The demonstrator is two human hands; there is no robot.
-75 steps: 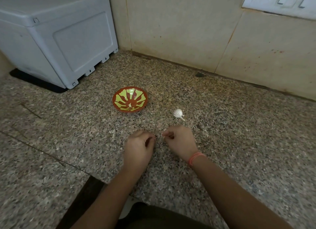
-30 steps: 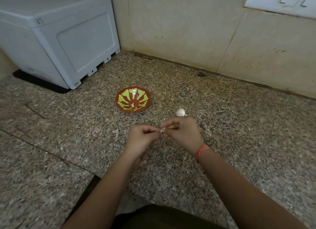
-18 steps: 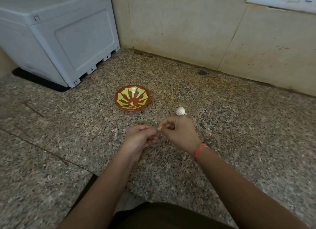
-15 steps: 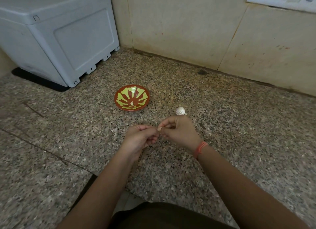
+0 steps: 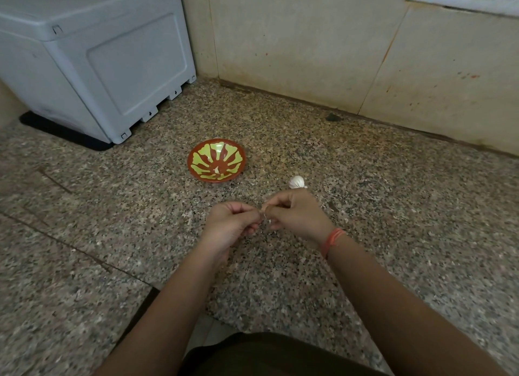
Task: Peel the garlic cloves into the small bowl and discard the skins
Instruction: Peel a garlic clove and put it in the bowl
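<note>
The left hand (image 5: 233, 225) and right hand (image 5: 299, 217) pinch a clove (image 5: 266, 215) between them, just short and slightly right of the bowl (image 5: 202, 162), left hand nearer.

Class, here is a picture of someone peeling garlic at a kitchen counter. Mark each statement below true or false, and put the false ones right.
1. The left hand and the right hand pinch a garlic clove between them. True.
2. The small bowl lies to the right of the garlic bulb. False: it lies to the bulb's left.
3. The small bowl is heaped with peeled cloves. False: only a small pale piece shows in it.
4. An orange band sits on the right wrist. True.
5. A grey box stands on the counter, behind the bowl and to the left. True.
</note>
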